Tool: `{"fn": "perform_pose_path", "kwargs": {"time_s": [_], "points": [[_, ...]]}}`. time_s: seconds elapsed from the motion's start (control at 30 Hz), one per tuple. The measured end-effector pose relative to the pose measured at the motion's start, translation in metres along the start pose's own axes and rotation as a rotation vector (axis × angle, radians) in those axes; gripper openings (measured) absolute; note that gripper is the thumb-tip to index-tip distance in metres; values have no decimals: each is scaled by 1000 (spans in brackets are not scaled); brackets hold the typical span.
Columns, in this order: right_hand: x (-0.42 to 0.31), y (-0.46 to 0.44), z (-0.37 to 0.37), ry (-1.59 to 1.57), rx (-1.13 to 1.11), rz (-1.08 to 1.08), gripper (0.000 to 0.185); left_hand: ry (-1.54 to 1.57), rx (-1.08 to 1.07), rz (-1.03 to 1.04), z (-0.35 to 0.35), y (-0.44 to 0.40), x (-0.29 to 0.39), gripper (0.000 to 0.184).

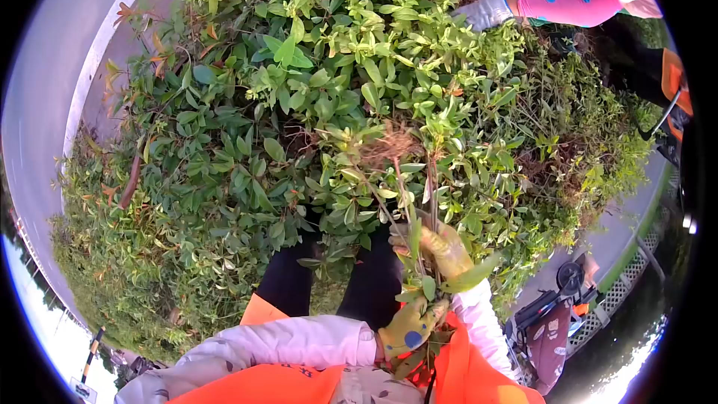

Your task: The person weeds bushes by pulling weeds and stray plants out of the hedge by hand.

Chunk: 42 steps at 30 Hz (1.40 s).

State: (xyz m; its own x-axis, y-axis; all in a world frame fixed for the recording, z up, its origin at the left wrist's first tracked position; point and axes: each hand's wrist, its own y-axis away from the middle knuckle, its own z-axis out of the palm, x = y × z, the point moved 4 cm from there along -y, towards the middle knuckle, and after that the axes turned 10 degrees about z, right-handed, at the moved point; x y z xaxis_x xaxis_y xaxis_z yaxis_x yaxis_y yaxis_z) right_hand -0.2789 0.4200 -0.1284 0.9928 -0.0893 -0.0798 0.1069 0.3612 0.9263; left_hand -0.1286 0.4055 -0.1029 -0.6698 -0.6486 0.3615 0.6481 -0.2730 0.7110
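Observation:
A bundle of uprooted weeds (402,187) stands upside down in front of my body, its tangled brown roots (393,144) uppermost. My right hand (445,251), in a yellow glove, is closed around the stems. Lower down, near my chest, my left hand (407,331) wears a yellow glove with blue dots and grips the leafy end of the same bundle. Some of its leaves poke out between and below both hands. Behind the roots spreads a dense green shrub bed (336,82), which my dark-trousered legs stand against.
At the upper right, a co-worker's grey-gloved hand (486,12) with a pink dotted sleeve (568,6) reaches into the shrubs. A parked scooter (550,322) stands at the lower right beside a lattice fence (624,284). A road (48,90) with a pale kerb curves along the left.

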Motion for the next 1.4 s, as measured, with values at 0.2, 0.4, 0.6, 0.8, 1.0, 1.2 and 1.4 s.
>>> {"fn": "perform_pose_path", "kwargs": {"time_s": [0.2, 0.4, 0.6, 0.8, 1.0, 1.2, 1.4], "points": [[-33, 77, -23, 27, 99, -153, 78, -615, -471, 168, 42, -27, 45, 25], [-43, 130, -98, -76, 400, -604, 33, -933, -785, 60, 83, -79, 20, 56], [-148, 211, -298, 152, 1152, -872, 24, -905, -179, 694, 33, -155, 145, 32], [-175, 55, -211, 640, 770, -548, 24, -1778, 270, 745, -28, -241, 243, 40], [-99, -157, -246, 36, 526, -42, 36, -2071, 76, -56, -92, -301, 201, 33], [-78, -198, -253, -244, 480, -117, 35, -1939, 68, 43, -124, -259, 178, 32], [-68, -190, -244, -244, 531, -151, 32, -1720, 177, 28, -169, -231, 127, 29]]}}
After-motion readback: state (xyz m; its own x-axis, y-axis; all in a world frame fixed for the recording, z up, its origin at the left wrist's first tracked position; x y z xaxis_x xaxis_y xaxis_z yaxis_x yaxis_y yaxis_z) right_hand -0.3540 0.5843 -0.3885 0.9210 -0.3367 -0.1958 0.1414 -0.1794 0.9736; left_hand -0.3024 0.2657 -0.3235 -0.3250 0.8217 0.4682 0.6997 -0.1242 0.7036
